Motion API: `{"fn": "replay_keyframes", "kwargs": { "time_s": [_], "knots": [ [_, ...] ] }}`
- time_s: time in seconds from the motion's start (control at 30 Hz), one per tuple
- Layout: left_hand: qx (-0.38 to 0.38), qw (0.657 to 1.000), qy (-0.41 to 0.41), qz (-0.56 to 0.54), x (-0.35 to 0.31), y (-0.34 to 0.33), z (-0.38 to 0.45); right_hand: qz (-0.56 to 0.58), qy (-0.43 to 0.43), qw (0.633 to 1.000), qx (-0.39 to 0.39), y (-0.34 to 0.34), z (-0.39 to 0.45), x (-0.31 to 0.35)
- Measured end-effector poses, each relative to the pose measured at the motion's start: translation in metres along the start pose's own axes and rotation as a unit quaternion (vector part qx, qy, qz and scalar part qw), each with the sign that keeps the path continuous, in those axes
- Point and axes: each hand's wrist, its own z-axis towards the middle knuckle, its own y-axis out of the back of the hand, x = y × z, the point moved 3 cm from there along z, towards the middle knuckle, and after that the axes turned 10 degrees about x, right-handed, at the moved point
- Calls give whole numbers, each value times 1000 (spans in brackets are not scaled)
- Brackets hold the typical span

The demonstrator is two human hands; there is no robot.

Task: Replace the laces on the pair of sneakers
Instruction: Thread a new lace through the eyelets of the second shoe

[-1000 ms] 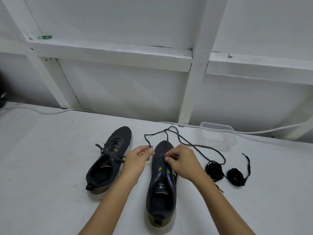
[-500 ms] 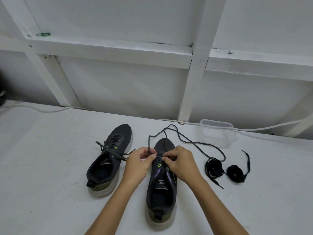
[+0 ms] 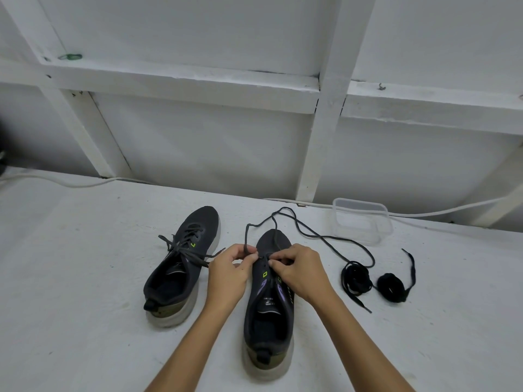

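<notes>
Two dark sneakers stand on the white surface. The left sneaker keeps its grey lace, untied. In front of me is the right sneaker, toe pointing away. A long grey lace trails from its eyelets over the toe and off to the right. My left hand pinches one end of that lace beside the shoe's left eyelets. My right hand pinches the lace at the eyelets on the shoe's upper. Two coiled black laces lie to the right.
A clear plastic container stands at the back right, near the white framed wall. A white cable runs along the foot of the wall. At the far left edge a dark object is partly in view.
My left hand has moved right, closer to the shoe's eyelets, carrying the lace end. My right hand has stayed at the eyelets. The loose lace loops have shifted slightly.
</notes>
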Motion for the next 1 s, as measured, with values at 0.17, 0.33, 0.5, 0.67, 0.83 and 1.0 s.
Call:
{"fn": "replay_keyframes", "kwargs": {
  "time_s": [0.17, 0.33, 0.5, 0.67, 0.83, 1.0],
  "knots": [
    [-8, 1000, -6, 0, -3, -4, -2, 4, -5, 1000, 3, 0, 1, 1],
    [-8, 999, -21, 49, -6, -8, -1, 6, 1, 1000, 4, -2, 1, 1],
    [4, 979, -51, 198, -4, -9, -2, -7, 12, 1000, 4, -6, 1, 3],
    [48, 971, -60, 228, -6, -10, -1, -53, 13, 999, -5, -9, 5, 6],
    [56, 980, -25, 189, -9, -9, -1, -146, 5, 989, 8, -24, 10, 7],
    [51, 984, 13, 169, -7, -10, -1, -148, 35, 988, 37, -21, 8, 6]
  ]
}}
